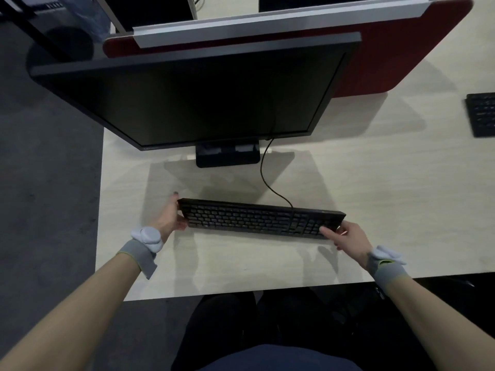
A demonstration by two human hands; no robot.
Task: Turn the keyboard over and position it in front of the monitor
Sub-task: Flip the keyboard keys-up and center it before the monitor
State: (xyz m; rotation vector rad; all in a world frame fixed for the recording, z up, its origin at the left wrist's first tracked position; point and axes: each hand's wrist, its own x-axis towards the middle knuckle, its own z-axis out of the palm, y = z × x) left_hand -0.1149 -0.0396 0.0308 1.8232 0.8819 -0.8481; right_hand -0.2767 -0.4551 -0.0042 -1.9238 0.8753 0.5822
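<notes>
A black keyboard [257,219] is keys-up in front of the dark monitor [192,97], a little above or on the pale desk [375,188]; I cannot tell which. My left hand [170,219] grips its left end, thumb at the front and fingers behind the back edge. Its right end is held by my right hand [345,235], thumb lying on the number keys. A black cable [267,180] runs from the keyboard's back edge up behind the monitor. The monitor's stand [227,156] rests just beyond the keyboard.
A second black keyboard [482,115] lies at the desk's right edge of view. A red divider panel [396,49] stands behind the monitor. The desk's left edge drops to grey floor [48,183]. My legs are under the near edge.
</notes>
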